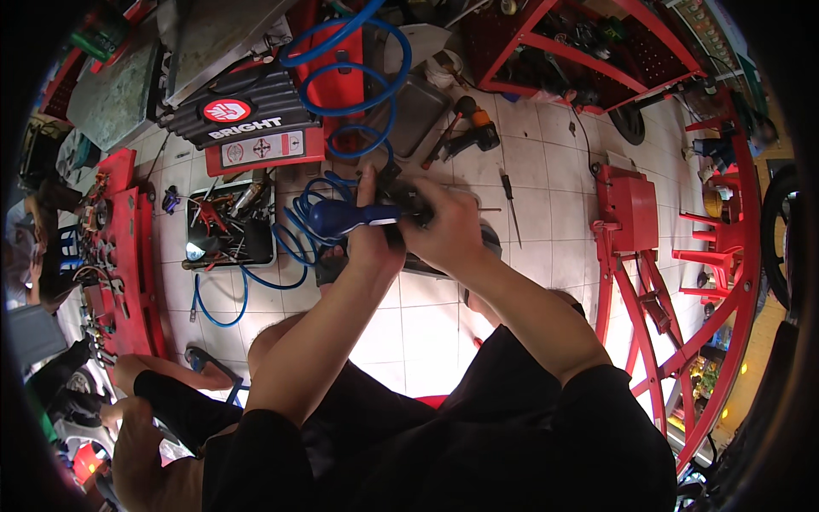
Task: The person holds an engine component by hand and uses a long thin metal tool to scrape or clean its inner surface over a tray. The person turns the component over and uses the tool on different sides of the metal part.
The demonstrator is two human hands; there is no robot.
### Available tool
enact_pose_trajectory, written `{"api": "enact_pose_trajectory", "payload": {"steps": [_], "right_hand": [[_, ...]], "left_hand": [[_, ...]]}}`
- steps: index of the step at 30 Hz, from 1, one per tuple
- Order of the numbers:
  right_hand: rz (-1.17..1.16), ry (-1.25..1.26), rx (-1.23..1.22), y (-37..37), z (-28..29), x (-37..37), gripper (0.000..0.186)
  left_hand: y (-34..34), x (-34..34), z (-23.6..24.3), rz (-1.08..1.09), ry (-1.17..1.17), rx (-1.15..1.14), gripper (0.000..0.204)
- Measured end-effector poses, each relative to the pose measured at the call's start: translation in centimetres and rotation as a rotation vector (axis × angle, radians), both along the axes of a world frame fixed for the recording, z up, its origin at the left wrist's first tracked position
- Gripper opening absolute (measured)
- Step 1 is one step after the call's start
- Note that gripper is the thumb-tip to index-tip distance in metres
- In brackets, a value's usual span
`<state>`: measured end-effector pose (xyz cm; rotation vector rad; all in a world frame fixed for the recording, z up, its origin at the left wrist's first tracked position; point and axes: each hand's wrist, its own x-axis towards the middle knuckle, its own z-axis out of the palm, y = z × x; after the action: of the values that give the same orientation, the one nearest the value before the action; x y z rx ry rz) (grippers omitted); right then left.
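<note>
While the person sits with both forearms reaching forward, a blue-handled tool (333, 219) is found between the two hands, above the tiled floor (546, 226). Its rounded blue end points left, and its pale section lies across the left hand (375, 243). One finger of that hand stands extended toward the far side; the others are largely hidden, so I cannot tell whether they are closed. The right hand (448, 220) is slightly blurred, its fingers curled around a dark part (412, 203) at the tool's right end; whether the two are joined cannot be determined.

A blue coiled hose (304, 203) hangs from the far side and lies in loops left of the hands. Further left, a pale-rimmed tray (273, 226) holds assorted hand tools. On the far side, an orange-and-black drill (482, 135) rests right of a dark tray (418, 119). A screwdriver (510, 200) lies apart on the floor to the right, short of a red stand (631, 209). Another person's leg (175, 401) shows near left.
</note>
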<state>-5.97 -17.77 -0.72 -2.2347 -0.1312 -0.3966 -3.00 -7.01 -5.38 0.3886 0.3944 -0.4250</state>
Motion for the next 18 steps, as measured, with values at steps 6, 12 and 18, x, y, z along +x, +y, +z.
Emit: {"api": "enact_pose_trajectory", "payload": {"steps": [6, 12, 18], "right_hand": [[0.031, -0.020, 0.093, -1.0, 1.3, 1.0, 0.024], [0.029, -0.065, 0.505, -5.1, 5.2, 0.8, 0.011], [-0.017, -0.024, 0.295, -6.0, 4.4, -1.0, 0.015]], "left_hand": [[0.7, 0.5, 1.6, -0.011, 0.017, -0.034, 0.037], [2.8, 2.5, -0.5, -0.075, 0.234, -0.072, 0.044], [3.9, 3.1, -0.4, -0.085, 0.247, -0.154, 0.043]]}}
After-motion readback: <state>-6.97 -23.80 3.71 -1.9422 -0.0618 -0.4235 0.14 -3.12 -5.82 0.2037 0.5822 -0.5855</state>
